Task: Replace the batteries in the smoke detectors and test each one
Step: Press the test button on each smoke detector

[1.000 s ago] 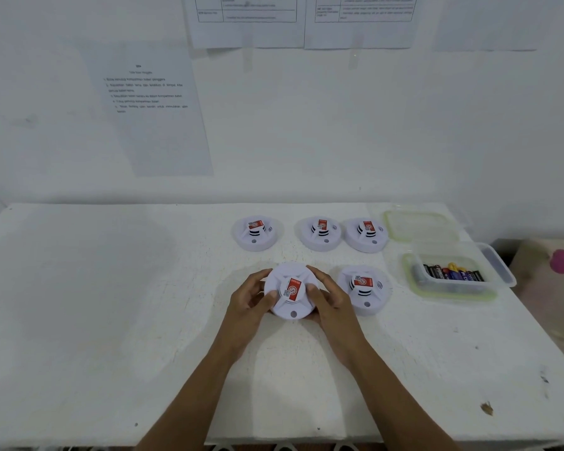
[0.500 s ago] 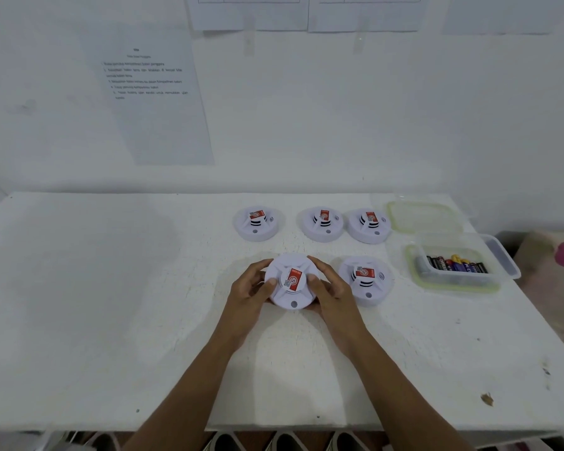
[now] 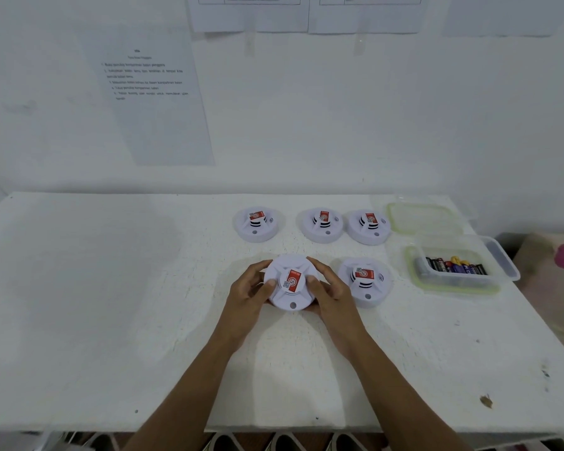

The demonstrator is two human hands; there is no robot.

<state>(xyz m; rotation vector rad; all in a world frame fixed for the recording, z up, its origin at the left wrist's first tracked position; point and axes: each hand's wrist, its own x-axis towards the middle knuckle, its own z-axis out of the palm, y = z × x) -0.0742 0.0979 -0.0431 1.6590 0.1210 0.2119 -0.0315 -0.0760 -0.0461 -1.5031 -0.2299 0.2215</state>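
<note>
Five smoke detectors, left hand and right hand gripping the nearest detector, one battery tub

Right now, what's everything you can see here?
Held smoke detector: 1, white, red label, table's front centre.
Other smoke detectors: 4, same colours, three behind it, one to its right.
Batteries: several, mixed colours, inside the container.
Container: 1, clear, green rim, table's right side.
Lid: 1, clear greenish, behind the container.
Paper sheets: several, white, on the wall.
Table: 1, white, against the wall.
Left hand: 1, gripping the held detector's left side.
Right hand: 1, gripping its right side.
</note>
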